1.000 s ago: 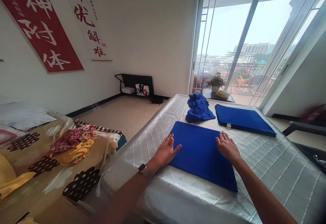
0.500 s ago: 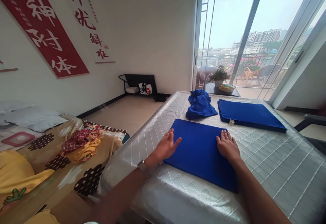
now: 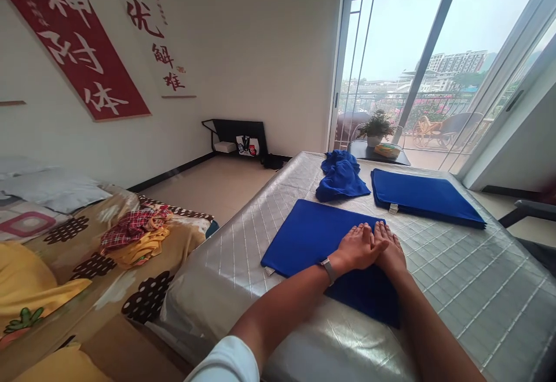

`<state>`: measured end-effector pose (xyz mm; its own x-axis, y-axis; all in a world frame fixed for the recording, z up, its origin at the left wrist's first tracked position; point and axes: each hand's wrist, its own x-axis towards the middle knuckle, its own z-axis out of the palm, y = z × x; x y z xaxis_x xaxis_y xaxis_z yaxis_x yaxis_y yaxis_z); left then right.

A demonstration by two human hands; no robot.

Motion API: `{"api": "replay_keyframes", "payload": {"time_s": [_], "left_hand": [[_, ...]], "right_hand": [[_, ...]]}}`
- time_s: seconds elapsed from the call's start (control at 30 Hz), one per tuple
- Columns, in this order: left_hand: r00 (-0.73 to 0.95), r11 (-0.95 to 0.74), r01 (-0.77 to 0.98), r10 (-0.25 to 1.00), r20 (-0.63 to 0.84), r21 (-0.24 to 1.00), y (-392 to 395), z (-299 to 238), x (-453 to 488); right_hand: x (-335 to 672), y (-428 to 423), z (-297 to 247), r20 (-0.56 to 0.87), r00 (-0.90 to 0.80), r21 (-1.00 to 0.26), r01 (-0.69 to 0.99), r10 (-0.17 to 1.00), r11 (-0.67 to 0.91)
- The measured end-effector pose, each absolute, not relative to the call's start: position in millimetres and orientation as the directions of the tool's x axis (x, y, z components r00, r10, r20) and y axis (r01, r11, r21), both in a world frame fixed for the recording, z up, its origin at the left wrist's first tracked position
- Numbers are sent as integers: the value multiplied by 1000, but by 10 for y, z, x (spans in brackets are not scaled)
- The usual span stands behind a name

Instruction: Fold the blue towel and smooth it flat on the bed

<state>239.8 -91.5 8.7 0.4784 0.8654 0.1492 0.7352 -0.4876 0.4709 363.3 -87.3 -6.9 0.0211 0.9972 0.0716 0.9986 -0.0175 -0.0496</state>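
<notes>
A folded blue cloth (image 3: 304, 237) lies flat in front of me on a silver quilted cover (image 3: 452, 266). My left hand (image 3: 358, 247) rests on its right part, fingers stretched out, with a watch on the wrist. Right beside it, my right hand (image 3: 390, 248) lies flat along the cloth's right edge; the two hands touch and the left thumb overlaps the right hand. Neither holds anything. Farther back to the right is a flat stack of folded blue cloth (image 3: 428, 196) with a white label. A crumpled blue cloth (image 3: 341, 176) lies behind the one under my hands.
To the left, a low bed (image 3: 104, 289) bears pillows and a heap of red plaid and yellow clothes (image 3: 136, 234). By the glass door stands a small dark table (image 3: 382, 155) with a potted plant (image 3: 375, 127). A black shelf (image 3: 238, 133) is against the wall.
My left hand has slid from the cloth's left side across to the right, up against my right hand. A white label now shows at the cloth's left corner. My right hand stays at the right edge.
</notes>
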Motion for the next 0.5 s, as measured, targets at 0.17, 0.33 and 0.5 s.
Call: {"api": "replay_keyframes", "payload": {"time_s": [0.17, 0.33, 0.5], "left_hand": [[445, -463, 799, 884, 141, 383, -844, 36, 1903], [315, -325, 866, 945, 90, 381, -705, 55, 1329], [189, -208, 913, 978, 89, 351, -654, 50, 787]], "right_hand": [[3569, -845, 1, 37, 69, -129, 990, 997, -64], [3566, -834, 11, 16, 95, -164, 982, 995, -91], [3564, -837, 6, 30, 95, -153, 984, 995, -89]]}}
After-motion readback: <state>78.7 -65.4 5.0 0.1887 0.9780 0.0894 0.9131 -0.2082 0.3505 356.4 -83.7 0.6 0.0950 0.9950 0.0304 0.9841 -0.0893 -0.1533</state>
